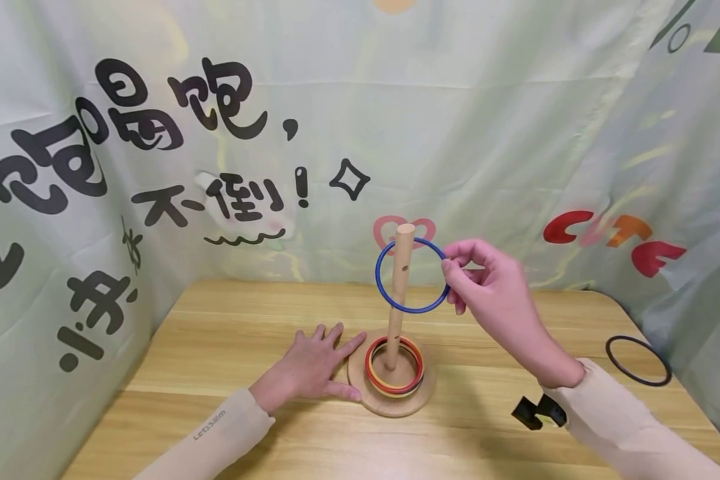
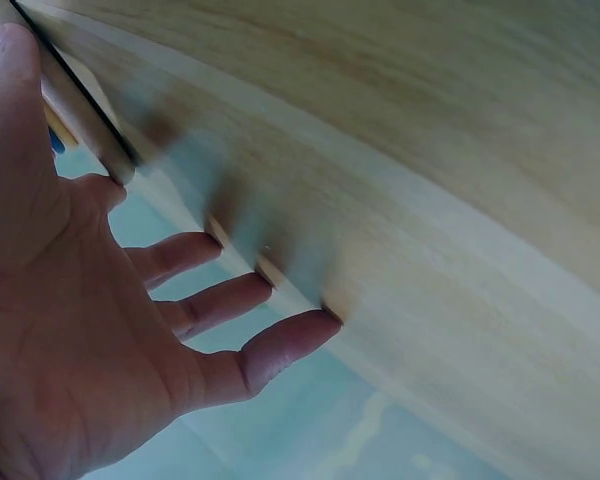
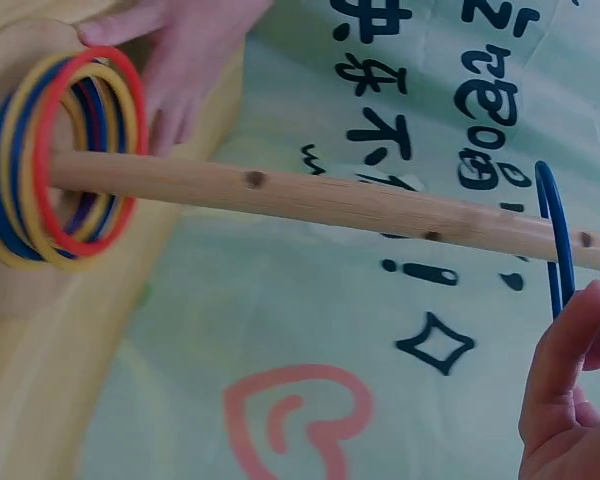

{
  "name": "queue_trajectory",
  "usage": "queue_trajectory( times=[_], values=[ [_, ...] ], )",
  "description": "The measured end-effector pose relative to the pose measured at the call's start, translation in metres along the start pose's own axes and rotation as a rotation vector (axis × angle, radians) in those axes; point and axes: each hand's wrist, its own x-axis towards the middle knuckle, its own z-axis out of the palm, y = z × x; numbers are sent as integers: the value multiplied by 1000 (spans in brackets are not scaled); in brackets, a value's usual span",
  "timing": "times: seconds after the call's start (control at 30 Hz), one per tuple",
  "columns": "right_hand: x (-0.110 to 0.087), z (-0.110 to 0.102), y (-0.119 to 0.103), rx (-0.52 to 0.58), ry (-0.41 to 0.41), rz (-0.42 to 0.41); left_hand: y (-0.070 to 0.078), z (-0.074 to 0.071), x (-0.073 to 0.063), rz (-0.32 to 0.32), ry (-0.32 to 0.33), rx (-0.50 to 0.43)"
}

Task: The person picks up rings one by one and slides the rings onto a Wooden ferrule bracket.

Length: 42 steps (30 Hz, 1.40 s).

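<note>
A blue ring (image 1: pixel 412 311) encircles the upper part of a wooden post (image 1: pixel 401 280), below its top end. Thumb and fingers of my right hand (image 1: pixel 497 293) pinch the ring by its right side. The post stands upright on a round wooden base (image 1: pixel 417 403). Around its foot lies a stack of several rings, a red ring (image 3: pixel 132 100) on top, with yellow and blue ones under it in the right wrist view. Spread out at the left of the base is my left hand (image 1: pixel 312 367), its thumb and index finger against the base edge.
A dark ring (image 1: pixel 639 381) lies apart on the right side of the wooden table (image 1: pixel 228 333). Behind and beside the table hangs a pale printed curtain (image 1: pixel 486 133). Something small and black (image 1: pixel 539 412) shows at the right sleeve.
</note>
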Motion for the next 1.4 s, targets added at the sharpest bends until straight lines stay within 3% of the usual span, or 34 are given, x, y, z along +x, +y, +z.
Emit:
queue_trajectory(
  times=[0.27, 0.83, 1.4],
  values=[
    [-17, 14, 37, 12, -52, 162, 2, 0, -1, -6, -24, 2],
    [-47, 37, 90, 10, -128, 283, 4, -6, -2, -16, -21, -11],
    [-64, 52, 112, 5, -165, 379, 4, -6, 0, -21, -21, -20]
  ],
)
